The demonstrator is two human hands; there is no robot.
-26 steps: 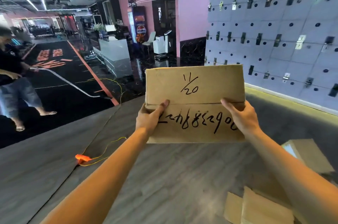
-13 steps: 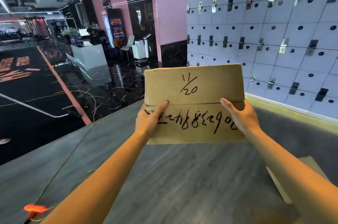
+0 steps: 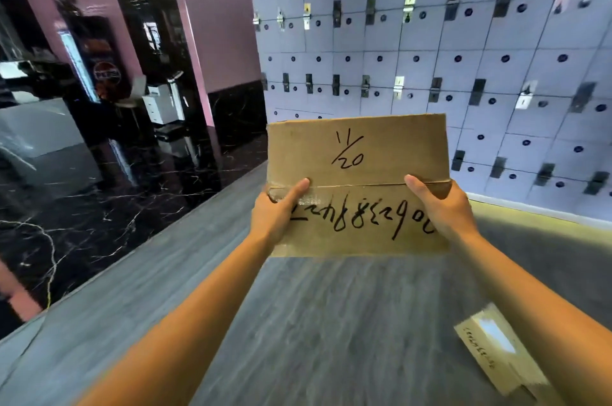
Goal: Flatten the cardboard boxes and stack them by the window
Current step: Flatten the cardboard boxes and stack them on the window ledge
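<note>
The brown cardboard box with black handwriting (image 3: 357, 183) is held up in mid-air, its far side hidden. The left hand (image 3: 276, 212) grips its left edge and the right hand (image 3: 443, 207) its right edge, thumbs on the taped seam, fingers out of sight behind. Below lies grey wood-grain floor (image 3: 314, 323); a flattened cardboard piece (image 3: 496, 349), blurred, is cut off near right. Beyond stand pale blue lockers (image 3: 430, 58), a pink wall (image 3: 222, 24) and black marble floor (image 3: 99, 223).
</note>
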